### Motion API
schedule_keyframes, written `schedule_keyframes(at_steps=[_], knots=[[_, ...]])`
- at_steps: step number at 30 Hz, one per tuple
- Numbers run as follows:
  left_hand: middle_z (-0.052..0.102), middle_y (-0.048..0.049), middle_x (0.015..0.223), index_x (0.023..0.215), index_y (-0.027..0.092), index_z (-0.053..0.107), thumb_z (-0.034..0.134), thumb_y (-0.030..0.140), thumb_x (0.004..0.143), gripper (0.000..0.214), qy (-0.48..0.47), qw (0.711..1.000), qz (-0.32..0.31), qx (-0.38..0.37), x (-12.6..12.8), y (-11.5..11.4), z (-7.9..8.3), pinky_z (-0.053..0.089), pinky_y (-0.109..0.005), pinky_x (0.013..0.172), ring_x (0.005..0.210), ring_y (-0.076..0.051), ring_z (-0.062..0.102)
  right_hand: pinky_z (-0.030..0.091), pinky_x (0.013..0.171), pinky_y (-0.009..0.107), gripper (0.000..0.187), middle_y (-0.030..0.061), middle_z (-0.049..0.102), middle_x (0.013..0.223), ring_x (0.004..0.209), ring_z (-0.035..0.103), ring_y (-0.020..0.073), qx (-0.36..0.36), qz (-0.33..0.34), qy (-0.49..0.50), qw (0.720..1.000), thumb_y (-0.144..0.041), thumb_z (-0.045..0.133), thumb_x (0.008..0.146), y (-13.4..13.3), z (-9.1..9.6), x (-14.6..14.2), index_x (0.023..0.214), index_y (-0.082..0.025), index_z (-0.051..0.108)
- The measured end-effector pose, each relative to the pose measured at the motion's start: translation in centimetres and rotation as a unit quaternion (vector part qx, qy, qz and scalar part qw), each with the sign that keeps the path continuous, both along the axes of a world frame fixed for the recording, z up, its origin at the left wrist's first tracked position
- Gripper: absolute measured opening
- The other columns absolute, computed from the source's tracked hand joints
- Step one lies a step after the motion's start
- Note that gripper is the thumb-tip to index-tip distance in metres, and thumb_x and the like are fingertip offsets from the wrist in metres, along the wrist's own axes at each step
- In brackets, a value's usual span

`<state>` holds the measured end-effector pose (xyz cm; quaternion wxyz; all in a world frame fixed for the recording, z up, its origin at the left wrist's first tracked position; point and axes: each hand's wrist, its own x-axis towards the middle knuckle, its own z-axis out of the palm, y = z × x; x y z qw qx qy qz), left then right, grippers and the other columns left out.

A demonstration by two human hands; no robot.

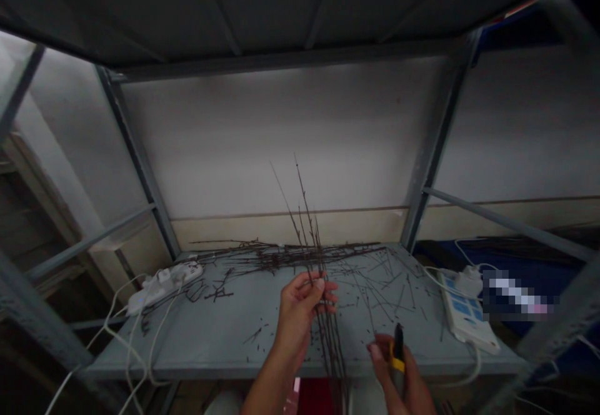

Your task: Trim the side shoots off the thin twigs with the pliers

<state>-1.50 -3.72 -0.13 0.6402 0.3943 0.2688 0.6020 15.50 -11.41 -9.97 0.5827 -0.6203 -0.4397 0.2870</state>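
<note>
My left hand (304,299) is closed around a loose bundle of thin dark twigs (332,340), its thumb pressed over them. The bundle stands nearly upright; its fine tips rise in front of the wall and its lower ends run down past the table's front edge. My right hand (398,371), lower and to the right, grips a black-and-yellow hand tool (398,355), its dark end pointing up; I cannot tell its exact kind. The thumb and a finger of that hand pinch together near the lower end of a thin twig (370,315).
A pile of twigs (281,257) lies along the back of the grey metal table (187,340). Cut bits are scattered on the right. White power strips with cables stand at the left (164,287) and right (469,315). Metal posts and a shelf above frame the space.
</note>
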Motion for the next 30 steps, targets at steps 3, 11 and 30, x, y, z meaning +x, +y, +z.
schedule_keyframes(at_steps=[3, 11, 30], knots=[[0.077, -0.0104, 0.086, 0.098, 0.014, 0.065, 0.082, 0.038, 0.079, 0.035, -0.003, 1.000, -0.011, 0.011, 0.6, -0.2, -0.1, 0.053, -0.026, 0.058, 0.064, -0.016, 0.068, 0.053, 0.091, 0.040, 0.042, 0.0100, 0.070, 0.114, 0.103, 0.067, 0.0274, 0.058, 0.049, -0.168, 0.983, -0.056, 0.056, 0.091, 1.4, 3.1, 2.1, 0.117, -0.024, 0.059], [0.076, -0.0093, 0.079, 0.097, 0.015, 0.058, 0.076, 0.033, 0.085, 0.028, -0.009, 0.998, -0.046, 0.039, 1.4, -1.8, 0.9, 0.045, -0.021, 0.051, 0.056, -0.011, 0.061, 0.042, 0.086, 0.046, 0.045, 0.0128, 0.060, 0.110, 0.101, 0.055, 0.0313, 0.199, 0.077, -0.577, 0.788, -0.019, 0.061, 0.084, 5.4, 12.9, 3.4, 0.129, -0.019, 0.057], [0.073, -0.0057, 0.074, 0.100, 0.017, 0.052, 0.078, 0.033, 0.084, 0.034, -0.062, 0.994, -0.091, 0.022, 1.2, -2.2, 1.3, 0.036, -0.018, 0.042, 0.046, -0.007, 0.051, 0.055, 0.074, 0.036, 0.051, 0.0115, 0.074, 0.095, 0.082, 0.069, 0.0246, 0.404, 0.144, -0.539, 0.725, -0.004, 0.056, 0.077, 9.6, 11.6, 4.0, 0.128, -0.010, 0.058]])
